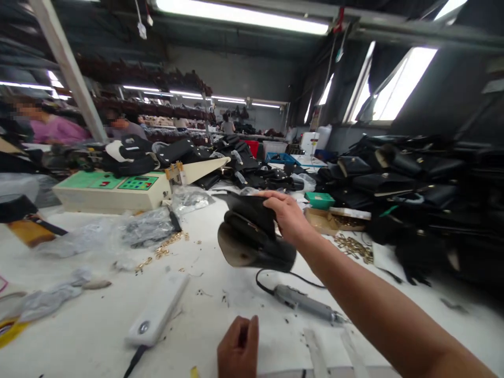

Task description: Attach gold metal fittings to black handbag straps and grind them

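Note:
My right hand [287, 215] pinches the raised flap of a small black bag [252, 239] at its upper edge. The bag hangs tilted above the white table, its pale underside partly turned toward me. Low in the middle of the view, my left hand [238, 346] is curled closed, and nothing shows in its fingers. Between and to the right of the hands lies a grey electric screwdriver [303, 303] with a black cord. A white bar-shaped device [159, 310] with a cable rests left of my left hand.
Black bags [394, 178] are heaped at the right. Gold-coloured metal fittings [354, 248] lie near an open cardboard box [323, 220] and a green box [318, 199]. A cream machine with a green panel [114, 189] and clear plastic bags [142, 228] occupy the left. Co-workers [57, 126] sit beyond.

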Demonstrator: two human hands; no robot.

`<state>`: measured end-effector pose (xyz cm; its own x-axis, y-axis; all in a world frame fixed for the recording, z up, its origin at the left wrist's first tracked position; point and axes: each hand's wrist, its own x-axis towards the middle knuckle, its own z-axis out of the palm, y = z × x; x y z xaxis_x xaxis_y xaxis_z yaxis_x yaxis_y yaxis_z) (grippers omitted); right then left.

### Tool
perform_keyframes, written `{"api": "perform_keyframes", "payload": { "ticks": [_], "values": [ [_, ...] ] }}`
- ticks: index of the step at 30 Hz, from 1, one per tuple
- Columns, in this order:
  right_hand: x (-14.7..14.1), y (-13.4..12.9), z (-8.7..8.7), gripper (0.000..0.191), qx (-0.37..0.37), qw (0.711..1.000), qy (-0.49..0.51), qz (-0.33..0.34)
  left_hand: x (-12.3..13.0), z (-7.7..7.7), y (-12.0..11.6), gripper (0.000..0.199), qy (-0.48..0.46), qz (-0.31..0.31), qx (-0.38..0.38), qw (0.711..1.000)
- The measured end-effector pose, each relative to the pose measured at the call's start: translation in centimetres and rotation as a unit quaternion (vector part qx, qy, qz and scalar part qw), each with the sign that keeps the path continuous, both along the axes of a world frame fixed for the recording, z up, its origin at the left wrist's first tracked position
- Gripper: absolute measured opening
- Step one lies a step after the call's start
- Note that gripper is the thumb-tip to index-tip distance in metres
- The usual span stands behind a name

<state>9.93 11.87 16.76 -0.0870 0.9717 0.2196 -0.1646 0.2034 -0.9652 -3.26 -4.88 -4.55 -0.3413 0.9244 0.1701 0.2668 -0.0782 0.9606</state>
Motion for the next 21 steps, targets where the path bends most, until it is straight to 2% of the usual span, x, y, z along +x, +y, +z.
{"api": "perform_keyframes", "payload": {
  "ticks": [3, 6, 9, 11, 13, 17, 19, 21],
  "values": [
    [6.8, -9.3, 1.6, 0.033, -0.055, 0.995, 0.003, -0.085, -1.3, 2.2, -1.4, 0.047, -0.032, 0.036, -0.052, 0.997],
    [12.2, -17.6, 0.3, 0.028, -0.120, 0.985, 0.003, -0.122, -2.0, 4.8, -3.9, 0.041, -0.032, 0.033, -0.046, 0.998],
    [15.1, -24.3, -3.0, 0.023, -0.180, 0.975, 0.025, -0.127, -0.8, 7.3, -6.5, 0.044, 0.070, -0.102, 0.053, 0.991],
    [15.6, -27.8, -5.4, 0.022, -0.218, 0.968, 0.062, -0.107, 0.9, 8.4, -7.9, 0.048, 0.179, -0.210, 0.118, 0.954],
    [15.7, -30.4, -7.5, 0.022, -0.228, 0.964, 0.100, -0.090, 2.9, 8.9, -8.8, 0.046, 0.261, -0.272, 0.159, 0.912],
    [15.8, -33.0, -9.9, 0.021, -0.190, 0.967, 0.138, -0.100, 5.9, 8.8, -9.5, 0.033, 0.350, -0.312, 0.205, 0.859],
    [16.1, -33.5, -10.7, 0.020, -0.178, 0.965, 0.157, -0.112, 6.6, 8.6, -9.6, 0.033, 0.362, -0.317, 0.213, 0.850],
    [16.4, -33.8, -11.7, 0.020, -0.179, 0.958, 0.183, -0.126, 7.2, 8.6, -9.8, 0.033, 0.352, -0.313, 0.209, 0.857]
  ]
}}
